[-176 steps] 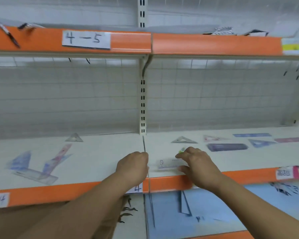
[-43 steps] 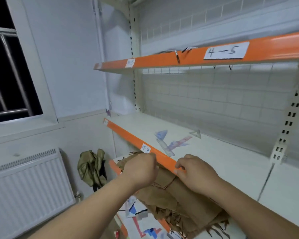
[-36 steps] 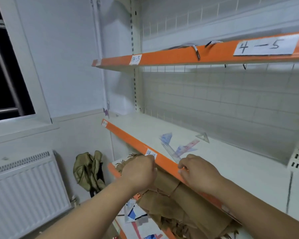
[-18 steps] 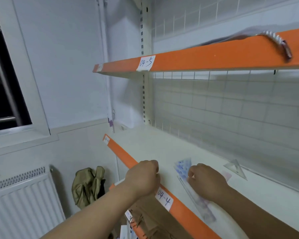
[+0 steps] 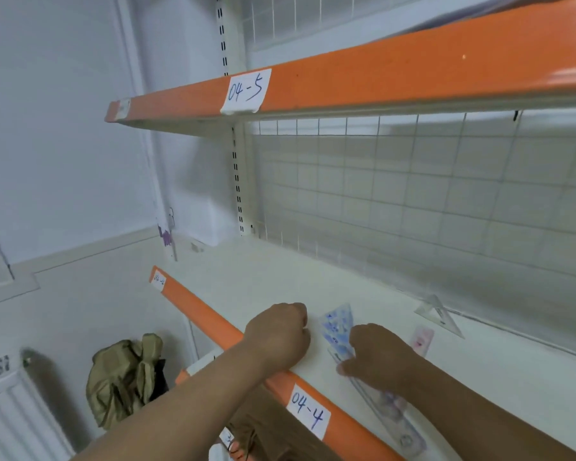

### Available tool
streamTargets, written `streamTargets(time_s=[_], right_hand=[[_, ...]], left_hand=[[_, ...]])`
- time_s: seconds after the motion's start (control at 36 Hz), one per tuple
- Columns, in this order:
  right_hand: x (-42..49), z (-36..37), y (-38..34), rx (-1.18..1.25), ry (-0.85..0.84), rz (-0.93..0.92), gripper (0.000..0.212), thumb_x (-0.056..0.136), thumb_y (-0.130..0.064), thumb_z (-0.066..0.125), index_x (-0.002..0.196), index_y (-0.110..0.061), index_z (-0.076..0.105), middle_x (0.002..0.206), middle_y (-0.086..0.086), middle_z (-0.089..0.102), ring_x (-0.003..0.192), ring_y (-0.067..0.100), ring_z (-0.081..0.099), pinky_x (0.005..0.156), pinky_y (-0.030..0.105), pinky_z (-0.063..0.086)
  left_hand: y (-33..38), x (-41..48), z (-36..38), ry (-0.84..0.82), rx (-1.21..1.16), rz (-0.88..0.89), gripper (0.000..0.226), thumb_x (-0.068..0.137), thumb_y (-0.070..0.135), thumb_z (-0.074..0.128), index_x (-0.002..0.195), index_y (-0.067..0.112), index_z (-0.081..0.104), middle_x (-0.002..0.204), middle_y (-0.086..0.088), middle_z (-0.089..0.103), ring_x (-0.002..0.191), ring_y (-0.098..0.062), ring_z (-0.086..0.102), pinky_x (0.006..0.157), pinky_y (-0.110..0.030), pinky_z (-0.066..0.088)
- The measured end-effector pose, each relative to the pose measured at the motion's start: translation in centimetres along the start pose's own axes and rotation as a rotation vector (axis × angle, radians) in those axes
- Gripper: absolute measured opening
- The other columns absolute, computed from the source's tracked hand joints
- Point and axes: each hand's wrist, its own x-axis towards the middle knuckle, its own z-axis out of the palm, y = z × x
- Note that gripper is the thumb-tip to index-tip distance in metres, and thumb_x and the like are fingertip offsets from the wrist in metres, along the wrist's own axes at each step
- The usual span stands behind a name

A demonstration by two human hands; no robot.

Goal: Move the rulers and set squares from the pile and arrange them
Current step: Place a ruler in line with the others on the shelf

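Observation:
A small pile lies on the white shelf (image 5: 246, 281) labelled 04-4. In it are a blue patterned set square (image 5: 338, 324), a long clear ruler (image 5: 389, 414) and a pink ruler (image 5: 422, 341). My right hand (image 5: 378, 357) rests on top of the pile, its fingers curled down onto the blue set square and the clear ruler. My left hand (image 5: 280, 334) sits as a curled fist on the shelf's front edge, left of the pile, holding nothing I can see. A clear set square (image 5: 438, 314) lies apart near the wire back.
An orange lip (image 5: 200, 314) runs along the shelf's front. The upper shelf (image 5: 346, 81), labelled 04-5, overhangs. A wire grid (image 5: 413, 194) backs the shelf. Below left are a radiator (image 5: 10, 417), an olive bag (image 5: 127, 377) and brown fabric (image 5: 263, 424).
My view has swung left from the right-hand shelf bay to this pile. Both hands have travelled along the orange lip, and my right hand has come down onto the pile.

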Motion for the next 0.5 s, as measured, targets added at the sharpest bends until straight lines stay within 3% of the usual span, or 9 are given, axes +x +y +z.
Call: streamTargets(time_s=[0.08,0.14,0.19,0.28,0.39,0.44,0.5], right_hand=[[0.3,-0.3,-0.2,0.008,0.098,0.057,0.025,0.091,-0.039,0.051,0.075,-0.028,0.035,0.116,0.006,0.052,0.110,0.021,0.051,0.078,0.026,0.034],[1.2,-0.6,-0.4,0.067,0.153,0.124,0.013,0.092,-0.037,0.048,0.097,-0.025,0.053,0.122,0.006,0.051,0.114,0.021,0.052,0.081,0.025,0.037],[2.3,-0.8,-0.9,0.119,0.186,0.215,0.035,0.091,-0.042,0.046,0.116,-0.019,0.057,0.121,0.005,0.053,0.112,0.021,0.055,0.089,0.029,0.044],[3.8,-0.8,-1.7,0.167,0.211,0.296,0.042,0.084,-0.055,0.044,0.097,-0.021,0.064,0.106,0.004,0.060,0.098,0.022,0.061,0.084,0.031,0.050],[5.0,-0.5,-2.8,0.178,0.193,0.354,0.046,0.077,-0.067,0.050,0.077,-0.021,0.056,0.103,0.005,0.056,0.095,0.022,0.059,0.083,0.032,0.050],[5.6,0.0,-3.1,0.206,0.174,0.353,0.038,0.072,-0.057,0.057,0.062,-0.022,0.048,0.099,0.007,0.052,0.087,0.021,0.058,0.076,0.028,0.048],[5.9,0.2,-3.0,0.243,0.149,0.359,0.031,0.070,-0.046,0.059,0.059,-0.023,0.042,0.095,0.007,0.051,0.081,0.019,0.055,0.068,0.025,0.044]], left_hand=[[-0.4,0.6,-0.1,-0.003,0.006,0.042,0.027,0.097,0.029,0.042,0.116,0.014,0.053,0.116,-0.004,0.058,0.107,-0.021,0.053,0.084,-0.030,0.044],[-0.7,0.9,-0.1,0.000,0.003,0.059,0.027,0.097,0.030,0.042,0.117,0.014,0.053,0.116,-0.004,0.058,0.107,-0.021,0.054,0.086,-0.030,0.046],[-1.1,1.0,-0.2,-0.002,0.002,0.063,0.027,0.097,0.031,0.042,0.117,0.015,0.053,0.117,-0.004,0.057,0.108,-0.021,0.054,0.087,-0.030,0.046],[-2.0,1.1,-0.2,-0.008,0.010,0.062,0.028,0.098,0.032,0.042,0.117,0.015,0.053,0.117,-0.004,0.057,0.110,-0.021,0.053,0.088,-0.030,0.045],[-3.1,1.0,-0.3,-0.010,0.005,0.048,0.027,0.097,0.031,0.042,0.116,0.014,0.054,0.116,-0.004,0.058,0.108,-0.021,0.054,0.086,-0.031,0.045],[-3.5,1.0,-0.3,-0.011,0.003,0.047,0.028,0.098,0.031,0.042,0.116,0.014,0.053,0.116,-0.003,0.058,0.107,-0.020,0.054,0.085,-0.031,0.045],[-3.7,1.0,-0.3,-0.015,-0.003,0.044,0.028,0.098,0.031,0.042,0.117,0.015,0.053,0.116,-0.003,0.058,0.106,-0.019,0.054,0.085,-0.031,0.045]])
